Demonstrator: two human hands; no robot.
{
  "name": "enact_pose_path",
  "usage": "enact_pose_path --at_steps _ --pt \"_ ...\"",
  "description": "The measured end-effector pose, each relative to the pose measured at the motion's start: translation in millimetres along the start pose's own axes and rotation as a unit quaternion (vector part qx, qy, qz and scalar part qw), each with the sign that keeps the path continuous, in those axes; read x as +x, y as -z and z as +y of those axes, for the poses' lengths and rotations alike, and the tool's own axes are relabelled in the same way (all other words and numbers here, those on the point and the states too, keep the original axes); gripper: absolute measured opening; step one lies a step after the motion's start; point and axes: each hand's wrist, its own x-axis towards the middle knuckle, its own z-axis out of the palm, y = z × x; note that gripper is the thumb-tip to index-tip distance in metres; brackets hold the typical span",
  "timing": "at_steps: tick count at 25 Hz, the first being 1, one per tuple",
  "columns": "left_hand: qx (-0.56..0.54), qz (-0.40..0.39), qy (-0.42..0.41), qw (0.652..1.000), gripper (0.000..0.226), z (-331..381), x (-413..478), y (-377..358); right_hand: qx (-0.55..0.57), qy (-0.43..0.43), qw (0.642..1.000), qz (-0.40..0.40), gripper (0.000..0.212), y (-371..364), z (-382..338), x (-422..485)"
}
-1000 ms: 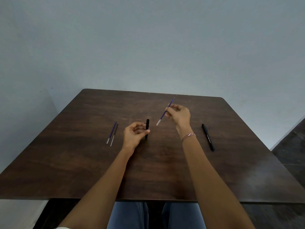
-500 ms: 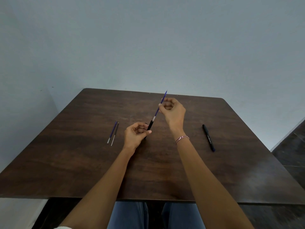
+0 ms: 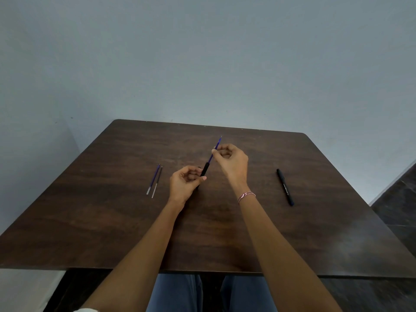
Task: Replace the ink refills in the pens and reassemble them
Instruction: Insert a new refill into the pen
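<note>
While held tilted above the table (image 3: 108,226), pen barrel (image 3: 205,170): black tube, gripped by left hand (image 3: 183,185) with thumb and curled fingers.
Barrel contents: purple refill (image 3: 210,157), lower end inside the open top, rest sticking out.
Right hand (image 3: 231,161): pinches the purple refill above the pen barrel.
Table: two spare refills (image 3: 154,180) side by side at left; black pen (image 3: 285,187) at right, well apart.

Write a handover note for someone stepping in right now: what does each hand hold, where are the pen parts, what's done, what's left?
Left hand grips the black plastic pen barrel, tilted above the dark wooden table.
Right hand pinches the thin blue ink refill, its lower end inside the barrel's mouth.
Two loose thin refills lie on the left, a whole black pen on the right.
Done: insertion begun. Left: push refill home, close pen.
</note>
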Motion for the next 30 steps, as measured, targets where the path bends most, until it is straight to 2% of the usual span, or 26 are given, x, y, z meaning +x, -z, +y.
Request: enact_pose_path --at_steps 10,15,18,20,25,30 --pt "-0.003 0.022 -0.008 1.000 0.024 -1.2 -1.1 1.5 -0.123 0.060 0.989 -0.055 0.016 -12.3 12.5 -10.0" --pt "0.015 0.073 -0.031 0.997 0.023 0.3 -1.9 0.0 -0.101 0.063 0.990 -0.071 0.017 -16.4 12.8 -5.7" --pt "0.022 0.112 -0.041 0.993 0.030 2.3 -3.0 2.0 -0.057 0.066 0.994 -0.059 0.008 -16.0 10.9 -1.3" --pt "0.022 0.147 -0.047 0.988 0.028 1.9 -2.4 3.3 -0.052 0.061 0.995 -0.051 0.009 -16.3 10.7 3.4" --pt "0.012 0.250 -0.038 0.967 0.022 3.2 -0.2 6.1 -0.101 0.041 0.992 -0.063 0.016 -27.8 14.3 11.1" --pt "0.023 0.259 -0.033 0.965 0.024 3.9 0.9 6.0 -0.192 0.051 0.973 -0.116 0.009 -52.9 17.4 10.7"
